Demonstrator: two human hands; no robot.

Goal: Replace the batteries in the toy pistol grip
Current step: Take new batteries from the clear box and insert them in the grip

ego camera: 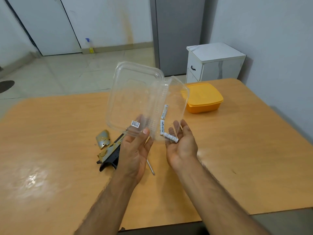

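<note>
The left hand grips a tilted clear plastic box above the counter's middle, spilling batteries just beside the open, cupped right hand, one lying on its fingers.

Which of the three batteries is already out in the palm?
The lowest battery, lying crosswise on the right hand. The other two stand on end inside the tipped clear box.
</note>
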